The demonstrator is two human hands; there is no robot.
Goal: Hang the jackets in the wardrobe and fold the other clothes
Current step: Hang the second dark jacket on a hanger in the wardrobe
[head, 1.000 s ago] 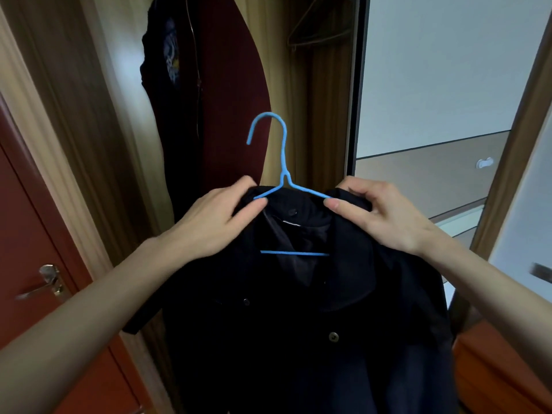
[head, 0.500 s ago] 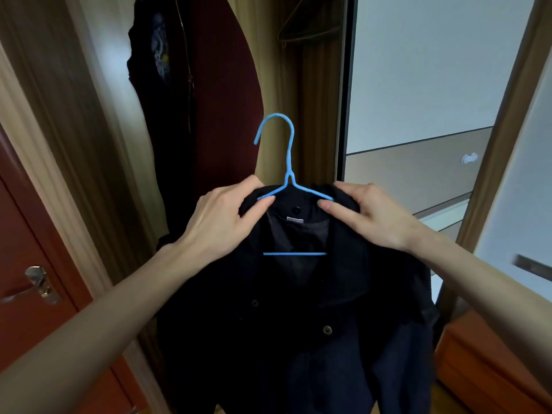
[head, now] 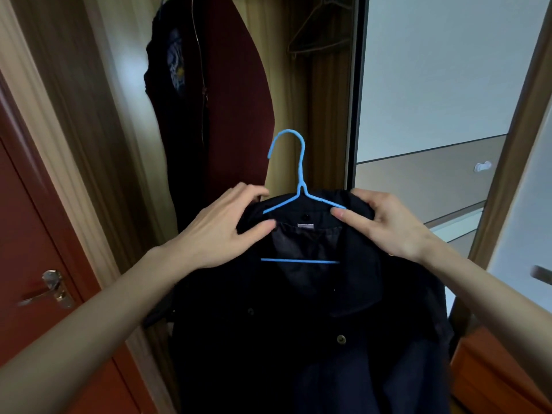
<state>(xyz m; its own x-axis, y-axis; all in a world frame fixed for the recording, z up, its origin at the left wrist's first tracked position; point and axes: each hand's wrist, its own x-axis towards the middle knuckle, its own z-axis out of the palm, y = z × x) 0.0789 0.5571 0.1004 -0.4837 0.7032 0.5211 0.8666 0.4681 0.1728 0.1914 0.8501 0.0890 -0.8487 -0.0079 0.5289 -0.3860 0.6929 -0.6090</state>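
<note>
A dark navy jacket (head: 313, 330) with buttons hangs on a blue wire hanger (head: 301, 186) in front of the open wardrobe. My left hand (head: 221, 231) grips the jacket's left shoulder over the hanger arm, thumb in front and fingers behind. My right hand (head: 385, 225) holds the right shoulder the same way. The hanger's hook stands upright and free, below the hanging space. Inside the wardrobe hang a dark red garment (head: 236, 94) and a black zipped jacket (head: 176, 109).
An empty brown hanger (head: 319, 37) hangs at the wardrobe's top right. The sliding wardrobe door (head: 433, 85) with a dark frame stands to the right. A red-brown room door with a metal handle (head: 50, 288) is on the left. A brown surface (head: 493, 377) shows at the lower right.
The jacket on the hanger has shifted a little to the right and stays level in both hands. My view has tilted slightly, showing more of the wardrobe interior.
</note>
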